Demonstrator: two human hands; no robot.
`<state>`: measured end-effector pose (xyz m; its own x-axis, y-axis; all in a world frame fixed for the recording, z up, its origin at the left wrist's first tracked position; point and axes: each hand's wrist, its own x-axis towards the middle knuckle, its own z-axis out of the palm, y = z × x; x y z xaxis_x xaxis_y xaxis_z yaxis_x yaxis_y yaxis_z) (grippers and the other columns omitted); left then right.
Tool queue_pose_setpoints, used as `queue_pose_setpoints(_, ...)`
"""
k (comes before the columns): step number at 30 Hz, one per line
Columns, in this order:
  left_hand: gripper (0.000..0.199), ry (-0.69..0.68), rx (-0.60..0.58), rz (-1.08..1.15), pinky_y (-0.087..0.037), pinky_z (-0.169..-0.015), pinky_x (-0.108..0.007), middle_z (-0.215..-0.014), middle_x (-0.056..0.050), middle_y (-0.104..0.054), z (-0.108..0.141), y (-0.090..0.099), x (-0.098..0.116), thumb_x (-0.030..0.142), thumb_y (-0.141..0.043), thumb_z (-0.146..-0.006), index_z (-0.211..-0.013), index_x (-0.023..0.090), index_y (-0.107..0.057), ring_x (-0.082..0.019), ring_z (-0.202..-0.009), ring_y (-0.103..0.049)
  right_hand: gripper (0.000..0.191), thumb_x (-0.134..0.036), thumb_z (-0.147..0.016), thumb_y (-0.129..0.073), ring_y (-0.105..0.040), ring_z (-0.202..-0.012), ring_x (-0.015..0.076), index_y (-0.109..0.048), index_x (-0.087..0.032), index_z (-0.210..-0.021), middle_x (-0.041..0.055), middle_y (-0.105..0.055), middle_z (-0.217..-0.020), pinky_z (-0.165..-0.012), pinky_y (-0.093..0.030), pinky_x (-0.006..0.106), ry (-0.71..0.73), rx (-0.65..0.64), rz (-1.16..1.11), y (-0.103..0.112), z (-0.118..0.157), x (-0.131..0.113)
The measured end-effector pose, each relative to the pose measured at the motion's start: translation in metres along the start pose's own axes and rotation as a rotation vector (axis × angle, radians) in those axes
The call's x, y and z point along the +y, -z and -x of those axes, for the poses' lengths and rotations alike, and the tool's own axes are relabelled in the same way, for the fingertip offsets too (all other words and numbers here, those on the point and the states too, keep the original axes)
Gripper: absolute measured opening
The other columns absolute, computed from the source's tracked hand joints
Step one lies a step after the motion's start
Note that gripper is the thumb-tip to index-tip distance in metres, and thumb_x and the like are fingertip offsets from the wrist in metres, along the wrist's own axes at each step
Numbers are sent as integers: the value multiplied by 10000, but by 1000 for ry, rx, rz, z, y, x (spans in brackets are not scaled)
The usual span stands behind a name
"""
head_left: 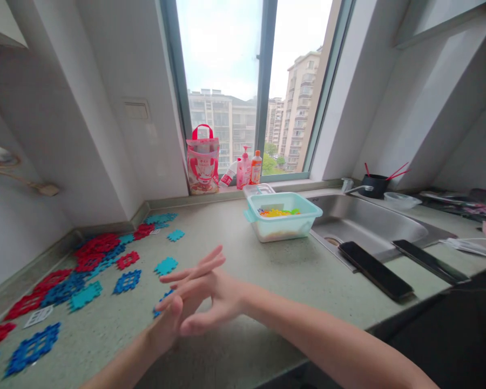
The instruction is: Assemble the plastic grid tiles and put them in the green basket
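Open pale green tub [285, 231] beside the sink [383, 229], containing small yellow, green and orange bits; farther right, a black pot [373, 185] with red sticks [398, 172]. The puzzle pieces [96, 249], flat, notched, and red, dark blue or light blue, lie along the left of the counter [222, 224], several overlapping. The right hand [216, 292], thumb spread from fingers, crosses and touches the left hand [190, 306], whose opening cannot be told; neither holds a piece. A dark blue piece [166, 296] is partly hidden behind them. Counter surface extends from hands to tub; two phones [375, 270] lie near the front edge, right
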<state>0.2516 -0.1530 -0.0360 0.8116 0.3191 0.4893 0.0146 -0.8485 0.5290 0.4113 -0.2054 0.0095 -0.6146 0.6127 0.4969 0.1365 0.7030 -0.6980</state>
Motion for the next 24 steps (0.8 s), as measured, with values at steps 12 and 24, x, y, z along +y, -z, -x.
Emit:
queue_pose_setpoints(12,1148,172,-54,295,-358,-1250,-585,-1663,-94,-421,-16,28,37,1042,-241,-739,-1681,386,-255,-374,-1575,-308,681,-780,-930,-557,-423,-1514,348,-717,-287,-1372,86,-472,-1638,-1242,-314,537,-144,83,-136,9,2,-10)
queue_pose_setpoints(24,547,530,134,-817,-253,-1267,-596,-1490,-127,-629,97,124,24,598,-584,-995,-1387,225,-662,-324,-1459,-506,729,-668,-991,-186,-255,-1582,362,-421,-333,-1594,51,-249,-1740,-1223,-309,603,-273,445,369,3,10,38)
